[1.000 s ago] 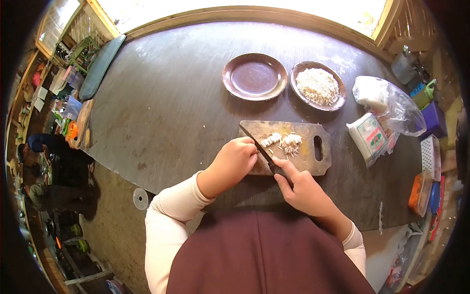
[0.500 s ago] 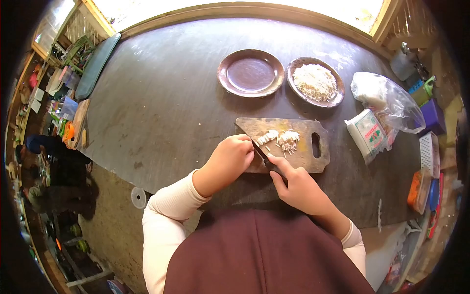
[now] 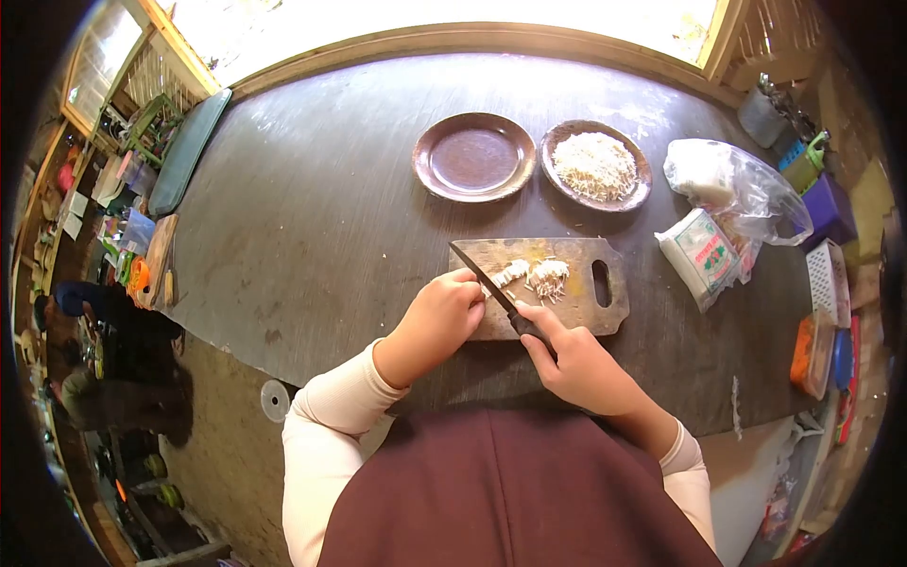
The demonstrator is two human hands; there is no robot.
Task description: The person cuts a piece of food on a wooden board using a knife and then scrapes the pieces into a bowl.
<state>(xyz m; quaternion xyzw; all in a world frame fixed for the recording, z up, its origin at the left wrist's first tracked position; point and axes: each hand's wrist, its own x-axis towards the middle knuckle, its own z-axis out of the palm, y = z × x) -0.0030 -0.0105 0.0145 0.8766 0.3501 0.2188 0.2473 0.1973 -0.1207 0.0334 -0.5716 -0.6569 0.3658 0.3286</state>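
My right hand (image 3: pixel 586 370) is closed around the black handle of a knife (image 3: pixel 487 283), its blade pointing up and to the left over a wooden cutting board (image 3: pixel 567 326). Curled beside the blade, my left hand (image 3: pixel 439 310) presses on the near-left part of the board. From its fingertips runs a row of white food cut in thin slices (image 3: pixel 511 273); the piece under the fingers is mostly hidden. A small heap of white strips (image 3: pixel 547 280) lies right of the slices, near the board's handle hole.
Beyond the board stand a bare brown plate (image 3: pixel 474 158) and another brown plate (image 3: pixel 646 180) heaped with white shreds (image 3: pixel 594 166). At right lie a printed white packet (image 3: pixel 700 257) and a clear plastic bag (image 3: pixel 756 194). People in dark clothes (image 3: pixel 123 331) are at far left.
The camera view has tilted slightly, so the table items sit lower in it. The knife blade has shifted a little over the slices beside my left hand. Both hands keep their holds.
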